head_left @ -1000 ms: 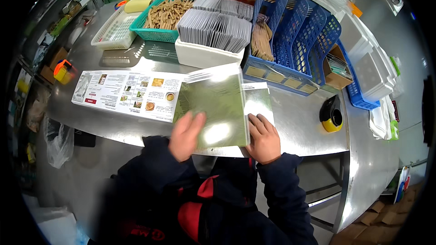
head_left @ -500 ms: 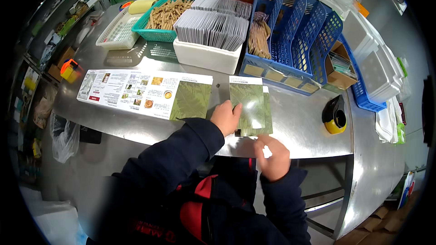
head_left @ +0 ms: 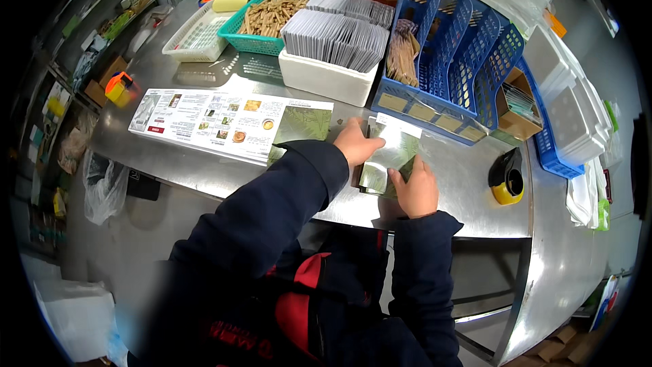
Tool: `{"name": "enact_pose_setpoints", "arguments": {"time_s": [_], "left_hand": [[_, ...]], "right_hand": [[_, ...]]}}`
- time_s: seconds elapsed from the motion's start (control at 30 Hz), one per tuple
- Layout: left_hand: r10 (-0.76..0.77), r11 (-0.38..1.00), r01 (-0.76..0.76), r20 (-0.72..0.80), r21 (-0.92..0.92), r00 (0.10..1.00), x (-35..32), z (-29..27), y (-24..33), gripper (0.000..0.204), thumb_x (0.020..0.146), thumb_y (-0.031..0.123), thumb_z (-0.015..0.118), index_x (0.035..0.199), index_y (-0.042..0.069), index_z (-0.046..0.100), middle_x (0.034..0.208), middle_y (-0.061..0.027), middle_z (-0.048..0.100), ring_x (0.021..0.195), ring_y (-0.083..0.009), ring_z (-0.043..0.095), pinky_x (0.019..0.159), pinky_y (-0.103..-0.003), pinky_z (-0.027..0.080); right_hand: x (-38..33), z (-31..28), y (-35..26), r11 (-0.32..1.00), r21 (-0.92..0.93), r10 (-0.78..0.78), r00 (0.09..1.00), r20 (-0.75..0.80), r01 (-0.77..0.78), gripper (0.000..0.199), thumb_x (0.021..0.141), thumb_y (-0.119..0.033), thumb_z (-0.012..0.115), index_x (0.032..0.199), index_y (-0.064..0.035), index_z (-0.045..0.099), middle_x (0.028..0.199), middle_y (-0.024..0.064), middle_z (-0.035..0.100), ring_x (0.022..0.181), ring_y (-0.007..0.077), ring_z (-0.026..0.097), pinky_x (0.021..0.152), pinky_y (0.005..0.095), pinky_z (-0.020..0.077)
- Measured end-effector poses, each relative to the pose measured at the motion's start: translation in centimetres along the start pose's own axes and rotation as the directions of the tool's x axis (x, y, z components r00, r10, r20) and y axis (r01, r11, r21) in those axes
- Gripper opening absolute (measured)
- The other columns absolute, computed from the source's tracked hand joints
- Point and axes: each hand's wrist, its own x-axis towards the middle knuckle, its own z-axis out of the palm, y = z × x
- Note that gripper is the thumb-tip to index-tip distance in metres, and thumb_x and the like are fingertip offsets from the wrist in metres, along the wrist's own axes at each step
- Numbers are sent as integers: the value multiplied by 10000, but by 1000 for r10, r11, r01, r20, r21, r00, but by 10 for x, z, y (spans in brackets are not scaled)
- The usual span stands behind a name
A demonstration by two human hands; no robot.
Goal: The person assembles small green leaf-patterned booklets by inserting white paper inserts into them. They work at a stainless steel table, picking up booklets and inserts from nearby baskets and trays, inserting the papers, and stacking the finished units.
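While the left hand (head_left: 357,143) and right hand (head_left: 416,190), thumbs spread from fingers, touched opposite sides of the green leaflets (head_left: 392,153) on the metal table (head_left: 465,194), light, even pressure seemed likeliest to keep their edges aligned.

No word or number is clear enough to read. Toward the left end of the counter (head_left: 462,187), a stack of long white sheets (head_left: 197,124) carries columns of tiny dark print and a red label block (head_left: 155,130) with illegible pale marks. Near the front edge, the green leaflets (head_left: 388,155) bear a white heading band (head_left: 398,124), its print too small. Red lettering (head_left: 239,340) on the dark jacket (head_left: 231,231) is blurred.
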Motion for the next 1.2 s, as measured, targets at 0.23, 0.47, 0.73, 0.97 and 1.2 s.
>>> {"name": "enact_pose_setpoints", "arguments": {"time_s": [0.23,0.47,0.73,0.97,1.2], "left_hand": [[-160,951,214,237,-223,958,47,3,-37,558,955,171,845,1407,-96,655,1245,-195,766,1124,-287,752,926,-403,608],[392,868,-318,134,-381,910,-45,15,11,467,1046,39,694,1477,-26,525,1456,-154,643,1336,-206,606,1145,-380,482],[485,798,-325,222,-507,846,-97,16,-25,759,956,9,839,1559,85,385,1425,-77,592,1344,-165,581,1143,-374,487],[325,829,-183,188,-529,927,-100,27,-19,612,905,39,906,1383,52,524,1291,-79,691,1237,-170,679,1063,-352,553],[302,827,-176,158,-534,940,-100,29,-11,542,884,-27,899,1304,53,565,1139,-42,727,1043,-127,731,886,-314,618]], "right_hand": [[3,-2,-8,985,170,-41,998,54,32,763,941,-335,840,1468,128,542,1314,328,686,1191,523,642,1007,543,536],[-9,-23,11,603,797,-34,998,58,-25,1046,903,-73,801,1705,96,151,1562,266,523,1454,339,548,1217,433,437],[-51,31,28,357,934,-68,997,43,-17,937,864,36,676,1687,30,226,1560,212,493,1458,300,518,1239,440,407],[-50,-16,8,264,952,-91,987,-136,156,882,1056,-463,662,1684,48,313,1666,221,449,1555,334,435,1292,463,311],[-36,-29,-35,350,897,229,904,-361,269,387,1109,-214,584,1423,11,560,1419,163,637,1312,262,604,1166,446,439]]}}
